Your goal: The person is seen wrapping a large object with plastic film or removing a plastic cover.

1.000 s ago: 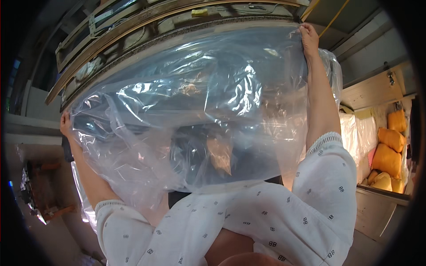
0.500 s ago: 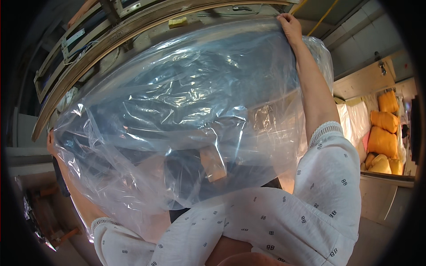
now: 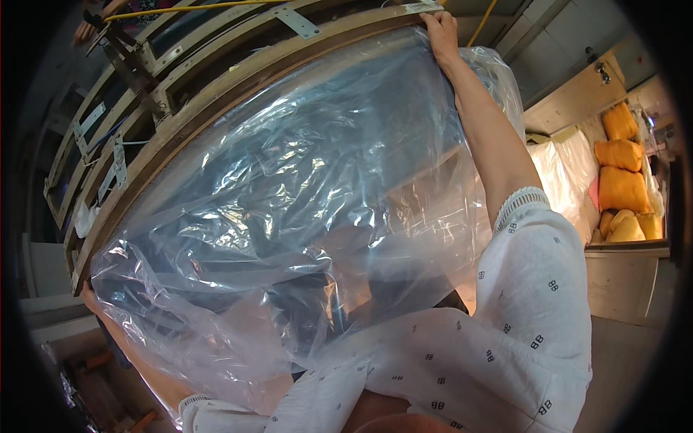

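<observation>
A large clear plastic sheet [image 3: 289, 173], wrinkled and shiny, spreads across the middle in front of me. Its far right corner is pinched in my right hand [image 3: 440, 35], whose arm reaches out straight beside the end of a curved wooden rail [image 3: 216, 101]. At the far left, my left hand [image 3: 88, 294] grips the other corner, low by the rail's left end; most of its fingers are hidden. The sheet is stretched between both hands along the rail, while its near part hangs loosely over my left forearm and lap.
Beyond the rail lie more wooden slats with metal brackets [image 3: 297, 23]. Another person's hand [image 3: 86, 30] shows at the upper left. A yellow cord [image 3: 482, 22] hangs by my right hand. On the right, orange bundles [image 3: 622, 187] sit next to white plastic-wrapped material [image 3: 563, 169].
The rail and its slats now fill more of the upper left. My right hand has shifted slightly left in the picture, and my left hand sits lower. Both still hold the sheet.
</observation>
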{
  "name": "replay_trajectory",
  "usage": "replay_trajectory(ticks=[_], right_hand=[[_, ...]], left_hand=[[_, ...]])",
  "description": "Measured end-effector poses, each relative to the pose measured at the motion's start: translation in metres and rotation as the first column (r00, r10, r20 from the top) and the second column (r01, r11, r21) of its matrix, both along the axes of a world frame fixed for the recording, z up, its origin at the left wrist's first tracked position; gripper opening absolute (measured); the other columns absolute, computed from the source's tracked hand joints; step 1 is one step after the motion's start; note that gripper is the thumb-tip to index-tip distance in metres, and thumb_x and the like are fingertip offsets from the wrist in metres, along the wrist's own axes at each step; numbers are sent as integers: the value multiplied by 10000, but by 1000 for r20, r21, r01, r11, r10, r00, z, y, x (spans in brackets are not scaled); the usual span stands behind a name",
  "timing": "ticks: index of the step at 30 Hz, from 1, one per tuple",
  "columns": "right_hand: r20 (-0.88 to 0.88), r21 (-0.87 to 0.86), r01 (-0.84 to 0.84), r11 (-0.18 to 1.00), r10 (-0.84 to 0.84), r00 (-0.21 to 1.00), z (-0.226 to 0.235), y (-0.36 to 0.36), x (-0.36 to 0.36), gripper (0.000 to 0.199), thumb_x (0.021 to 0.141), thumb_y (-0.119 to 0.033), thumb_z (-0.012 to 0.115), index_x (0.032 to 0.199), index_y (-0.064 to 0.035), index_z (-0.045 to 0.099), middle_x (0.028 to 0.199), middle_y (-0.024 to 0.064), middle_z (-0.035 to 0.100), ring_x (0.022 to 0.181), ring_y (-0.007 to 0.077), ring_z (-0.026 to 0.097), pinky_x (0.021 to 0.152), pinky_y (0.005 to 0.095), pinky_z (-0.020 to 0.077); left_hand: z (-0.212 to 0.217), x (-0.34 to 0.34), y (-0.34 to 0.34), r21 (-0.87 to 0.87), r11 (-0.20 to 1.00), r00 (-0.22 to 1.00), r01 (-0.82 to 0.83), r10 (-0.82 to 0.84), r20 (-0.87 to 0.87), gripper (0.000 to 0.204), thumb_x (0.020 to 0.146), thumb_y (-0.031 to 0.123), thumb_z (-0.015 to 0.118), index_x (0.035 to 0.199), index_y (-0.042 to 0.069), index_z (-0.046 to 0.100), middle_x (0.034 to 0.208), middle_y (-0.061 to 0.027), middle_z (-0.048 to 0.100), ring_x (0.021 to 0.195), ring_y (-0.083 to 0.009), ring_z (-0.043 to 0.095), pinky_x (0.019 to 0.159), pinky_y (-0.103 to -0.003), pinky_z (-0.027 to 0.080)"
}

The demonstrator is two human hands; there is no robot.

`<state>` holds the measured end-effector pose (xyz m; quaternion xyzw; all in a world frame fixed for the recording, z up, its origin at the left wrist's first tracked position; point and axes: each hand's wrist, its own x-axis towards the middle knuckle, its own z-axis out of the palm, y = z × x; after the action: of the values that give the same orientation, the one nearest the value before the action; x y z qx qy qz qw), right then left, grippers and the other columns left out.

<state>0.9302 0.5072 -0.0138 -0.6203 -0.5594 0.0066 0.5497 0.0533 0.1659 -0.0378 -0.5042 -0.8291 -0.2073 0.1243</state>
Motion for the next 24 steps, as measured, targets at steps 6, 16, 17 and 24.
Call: replay_trajectory(ticks=[6, 16, 17, 24], right_hand=[[187, 124, -73, 990, 50, 981, -2, 9, 11, 378, 835, -371, 495, 836, -1, 574, 861, 137, 548, 887, 305, 470, 809, 366, 363], [-931, 366, -149, 919, 360, -66, 26, -58, 62, 315, 844, -352, 481, 682, -85, 437, 699, 84, 464, 717, 228, 444, 670, 348, 362], [-916, 401, -256, 880, 375, -145, 20, -73, 66, 297, 835, -326, 505, 670, -89, 437, 735, 83, 455, 737, 224, 438, 701, 352, 367], [-886, 456, -555, 696, 296, -357, 23, -187, 10, 254, 816, -264, 572, 734, -38, 488, 834, 109, 488, 849, 245, 448, 818, 374, 393]], left_hand=[[-14, -73, 5, -104, 994, 988, -42, 26, -152, 280, 820, 278, 619, 942, 27, 640, 843, -53, 633, 745, -129, 548, 712, -247, 428], [78, -27, -27, 73, 974, 967, 216, -224, 123, 270, 823, 255, 617, 906, -1, 608, 792, -29, 583, 705, -123, 494, 672, -261, 424], [104, -54, -64, 146, 983, 978, 111, -134, 159, 252, 822, 254, 619, 890, 12, 617, 782, -19, 582, 701, -122, 494, 673, -259, 423], [144, -74, -153, -346, 872, 869, -346, 159, -468, 249, 749, 180, 544, 918, 11, 614, 822, -214, 609, 800, -344, 597, 716, -418, 461]])
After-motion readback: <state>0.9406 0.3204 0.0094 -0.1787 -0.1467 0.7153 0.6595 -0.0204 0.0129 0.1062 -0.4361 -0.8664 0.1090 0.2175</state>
